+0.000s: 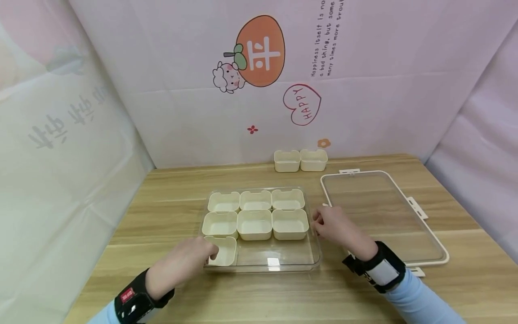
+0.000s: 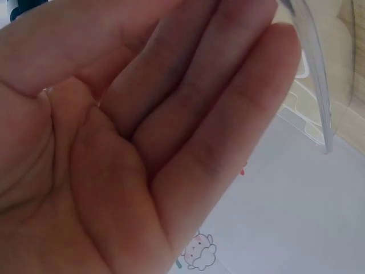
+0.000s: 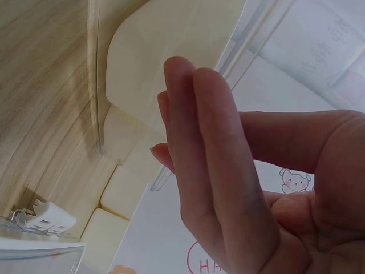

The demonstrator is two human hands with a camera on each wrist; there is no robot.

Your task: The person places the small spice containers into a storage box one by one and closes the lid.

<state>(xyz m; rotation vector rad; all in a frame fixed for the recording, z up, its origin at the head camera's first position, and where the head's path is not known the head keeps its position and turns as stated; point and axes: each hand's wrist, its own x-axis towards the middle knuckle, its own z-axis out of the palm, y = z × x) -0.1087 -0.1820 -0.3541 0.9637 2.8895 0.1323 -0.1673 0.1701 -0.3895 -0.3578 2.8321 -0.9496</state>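
A clear plastic tray (image 1: 259, 268) holds several cream bins: two rows at its back and middle, plus a cream bin (image 1: 226, 252) in its front left corner. My left hand (image 1: 186, 258) reaches over the tray's left side and pinches that corner bin, a finger dipping inside its rim; the fingertips are cut off in the left wrist view. By the tray's right wall is my right hand (image 1: 336, 225), its fingers (image 3: 214, 131) fairly straight and holding nothing. Whether they touch the wall I cannot tell.
To the right lies a clear lid (image 1: 384, 216) with a white frame and side latches, its left edge beside my right hand. Two more cream bins, a left one (image 1: 287, 162) and a right one (image 1: 314, 161), stand at the table's back edge before a printed cloth.
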